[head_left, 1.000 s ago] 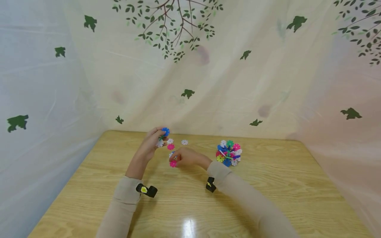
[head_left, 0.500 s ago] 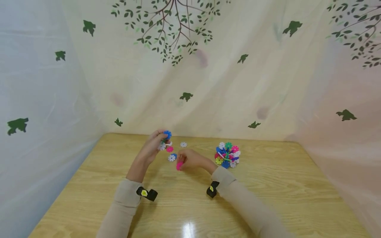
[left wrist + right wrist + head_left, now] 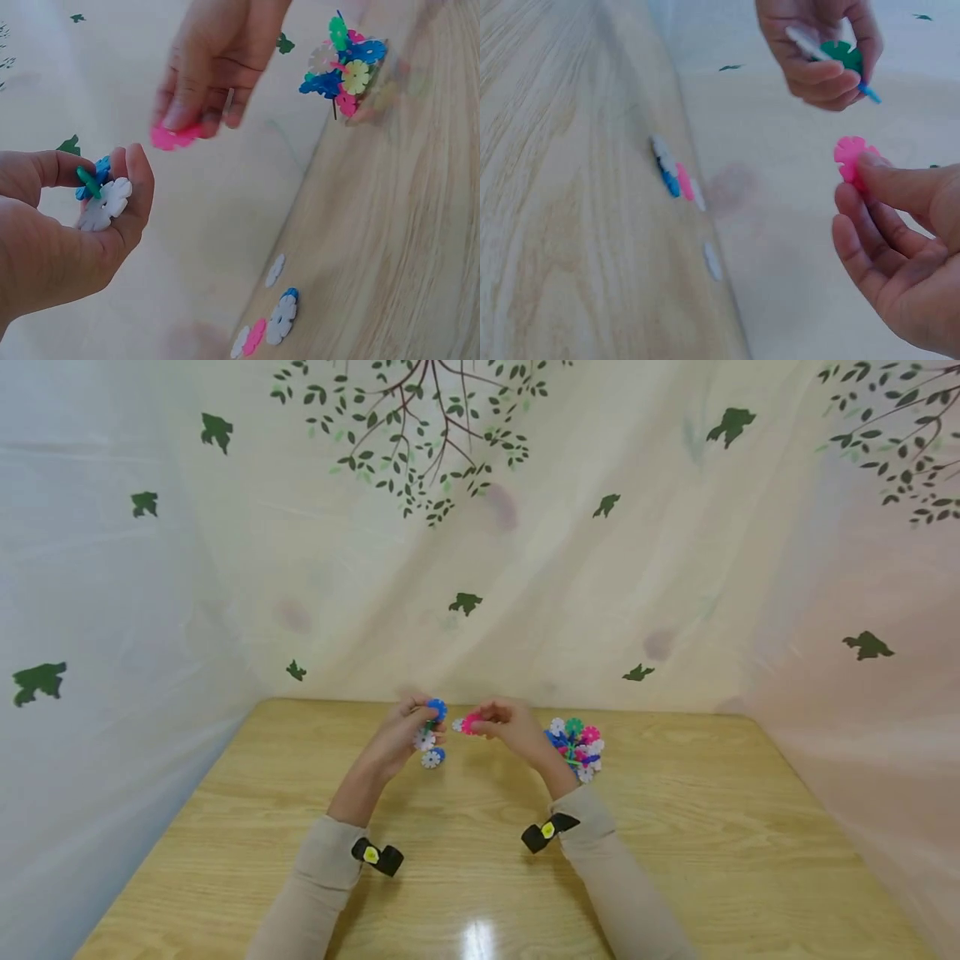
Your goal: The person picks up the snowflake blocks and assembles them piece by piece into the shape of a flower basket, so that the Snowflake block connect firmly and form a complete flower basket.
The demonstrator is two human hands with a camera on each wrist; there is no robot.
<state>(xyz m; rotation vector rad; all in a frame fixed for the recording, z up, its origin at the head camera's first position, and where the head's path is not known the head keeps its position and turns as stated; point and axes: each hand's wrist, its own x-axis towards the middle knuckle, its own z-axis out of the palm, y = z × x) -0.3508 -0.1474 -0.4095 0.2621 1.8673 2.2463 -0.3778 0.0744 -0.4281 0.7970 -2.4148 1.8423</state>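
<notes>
My left hand grips a small joined group of flower-shaped plastic discs above the table. In the left wrist view it shows a white disc, a green disc and a blue disc slotted together. Across from it, my right hand pinches a single pink notched disc between thumb and fingers. A short gap separates the pink disc from the joined group in both wrist views.
Loose discs lie near the table's back edge: a white disc over a blue one, a pink disc and white discs. A multicoloured ball of joined discs stands at right. A printed cloth hangs behind the table.
My right hand has lifted the pink disc from beside the loose pieces and brought it up toward the left hand. The left hand has shifted slightly right, still holding its joined discs.
</notes>
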